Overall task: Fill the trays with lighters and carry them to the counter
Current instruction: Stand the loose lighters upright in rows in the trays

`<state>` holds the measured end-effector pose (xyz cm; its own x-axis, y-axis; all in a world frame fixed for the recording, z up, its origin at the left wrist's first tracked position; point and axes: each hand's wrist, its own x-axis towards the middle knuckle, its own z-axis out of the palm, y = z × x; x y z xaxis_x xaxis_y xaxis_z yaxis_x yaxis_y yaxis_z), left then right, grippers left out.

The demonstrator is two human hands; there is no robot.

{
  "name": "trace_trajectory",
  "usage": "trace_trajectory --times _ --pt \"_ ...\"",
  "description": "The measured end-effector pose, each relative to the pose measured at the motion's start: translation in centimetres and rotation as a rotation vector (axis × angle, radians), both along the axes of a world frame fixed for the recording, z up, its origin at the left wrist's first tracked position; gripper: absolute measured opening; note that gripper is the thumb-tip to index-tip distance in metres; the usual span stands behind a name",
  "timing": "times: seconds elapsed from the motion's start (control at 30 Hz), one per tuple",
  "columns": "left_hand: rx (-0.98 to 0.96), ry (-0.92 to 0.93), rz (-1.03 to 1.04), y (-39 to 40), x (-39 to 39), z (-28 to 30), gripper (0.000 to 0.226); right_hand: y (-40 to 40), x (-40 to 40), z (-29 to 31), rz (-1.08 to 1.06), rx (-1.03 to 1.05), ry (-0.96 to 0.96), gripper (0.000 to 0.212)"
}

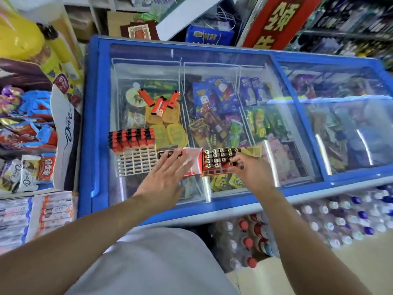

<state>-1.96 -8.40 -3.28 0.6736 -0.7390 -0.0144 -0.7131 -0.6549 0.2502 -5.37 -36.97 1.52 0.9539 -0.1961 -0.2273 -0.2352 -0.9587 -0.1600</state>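
Both forearms of the person reach forward from the bottom edge, above a light grey garment. They go over a blue chest freezer (100, 128) with sliding glass lids, and all the task's things lie on this glass.

The left hand (163, 177) is flat, with straight and spread fingers, and it holds nothing. Its fingertips lie over a red box (194, 165) covered with crumpled clear wrap, and over a short row of dark-topped lighters at the far edge of this box. Whether the fingers really touch them cannot be told.

The right hand (251, 173) has curled fingers at the near right corner of an orange tray (214, 171) which is full of lighters with metal tops. The fingertips pinch one lighter (234, 163) in the front row.

Just left of the red box stands a white grid tray (138, 162). Its far rows are filled with red and black lighters (131, 138), and its near cells are open. Farther back on the glass lie some loose orange lighters (160, 103), well apart from both hands.

Under the glass are ice cream packs in wire baskets. Left of the freezer stands a candy display with Dove packets (27, 177). On the floor to the right are packs of bottled water (340, 220).
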Motion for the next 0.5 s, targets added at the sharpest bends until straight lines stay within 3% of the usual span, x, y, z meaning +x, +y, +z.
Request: trace_trajectory --times 0.2,0.37,0.5 --pt "0.263 0.064 -0.070 -2.6 -0.4 0.1 0.082 1.3 -1.0 -2.0 -0.056 0.077 -0.130 0.025" --pt "0.279 0.074 -0.052 -2.8 -0.3 -0.2 0.085 0.9 -1.3 -2.6 -0.072 0.136 -0.190 0.019" --pt "0.228 0.070 -0.011 -2.3 -0.3 -0.4 0.086 0.9 -1.4 -3.5 -0.063 0.061 -0.189 0.019"
